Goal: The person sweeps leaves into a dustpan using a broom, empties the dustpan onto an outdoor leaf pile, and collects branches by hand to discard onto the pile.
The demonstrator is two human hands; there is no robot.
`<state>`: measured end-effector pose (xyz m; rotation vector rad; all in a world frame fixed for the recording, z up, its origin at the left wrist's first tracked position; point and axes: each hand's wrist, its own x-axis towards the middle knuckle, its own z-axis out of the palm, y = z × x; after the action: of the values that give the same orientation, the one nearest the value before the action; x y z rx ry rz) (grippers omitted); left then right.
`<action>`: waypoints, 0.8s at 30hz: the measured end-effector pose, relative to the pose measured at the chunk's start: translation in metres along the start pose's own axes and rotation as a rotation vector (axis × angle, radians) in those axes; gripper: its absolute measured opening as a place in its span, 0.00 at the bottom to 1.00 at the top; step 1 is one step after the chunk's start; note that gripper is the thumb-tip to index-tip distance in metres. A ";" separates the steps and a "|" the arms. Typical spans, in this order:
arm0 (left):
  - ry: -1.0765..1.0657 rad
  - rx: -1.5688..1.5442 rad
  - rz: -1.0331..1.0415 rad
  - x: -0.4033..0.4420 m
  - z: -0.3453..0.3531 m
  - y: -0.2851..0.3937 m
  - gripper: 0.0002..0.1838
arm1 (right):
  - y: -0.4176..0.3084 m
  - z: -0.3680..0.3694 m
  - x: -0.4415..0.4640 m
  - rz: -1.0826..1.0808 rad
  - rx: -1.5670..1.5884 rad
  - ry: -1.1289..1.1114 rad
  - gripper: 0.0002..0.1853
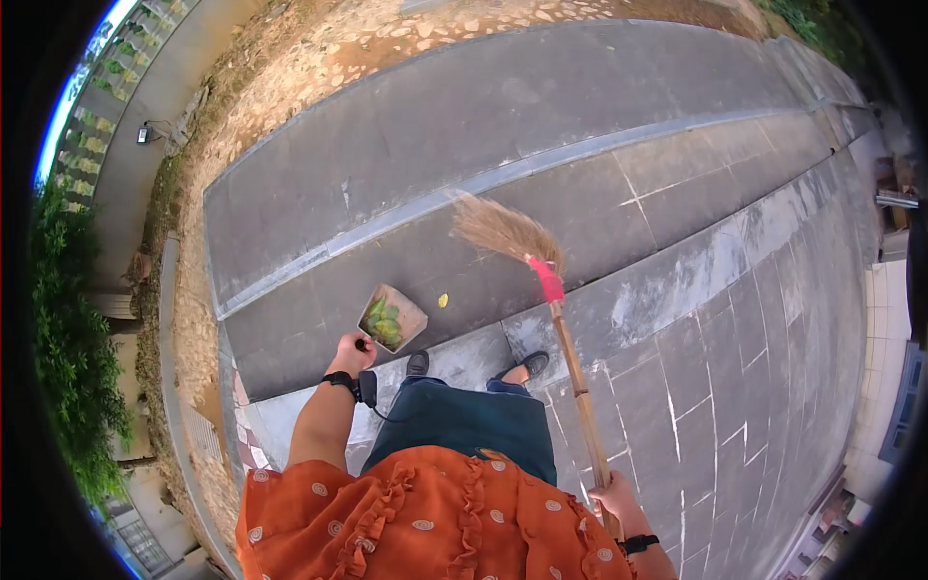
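My left hand (352, 356) is closed around a dark handle end beside a pale dustpan (413, 316). Several green leaves (384, 325) lie inside the pan. Down at my right side, my right hand (617, 497) grips the bamboo-like stick of a broom (581, 396). The broom reaches forward, with a pink binding below its fan of straw bristles (503, 230). Between the pan and the bristles, one yellow leaf (443, 301) lies on the grey floor.
A low step edge (503, 340) runs across the paving by my shoes (527, 367). Further out, a pale raised strip (387, 229) crosses the slabs. Stony ground (387, 43) and a wall (155, 106) border the far left; green foliage (72, 329) hangs there.
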<state>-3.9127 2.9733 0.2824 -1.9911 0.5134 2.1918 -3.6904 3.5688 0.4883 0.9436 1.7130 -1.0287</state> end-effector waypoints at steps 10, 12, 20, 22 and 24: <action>0.037 0.163 -0.061 0.079 -0.055 0.102 0.07 | -0.032 0.230 0.030 0.194 0.366 -0.059 0.16; -0.008 0.180 -0.073 0.082 -0.059 0.108 0.07 | -0.013 0.279 -0.005 0.182 0.225 -0.112 0.22; -0.017 0.189 -0.085 0.082 -0.058 0.128 0.06 | 0.070 0.364 -0.091 0.131 -0.083 -0.204 0.28; -0.054 0.215 -0.088 0.068 -0.074 0.142 0.06 | 0.077 0.369 -0.108 0.122 -0.069 -0.186 0.28; -0.064 0.225 -0.079 0.068 -0.102 0.157 0.06 | 0.076 0.372 -0.119 0.084 -0.044 -0.158 0.28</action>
<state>-3.8762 2.7836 0.2332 -1.7891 0.6307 2.0437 -3.4723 3.2357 0.4894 0.8750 1.5464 -0.9796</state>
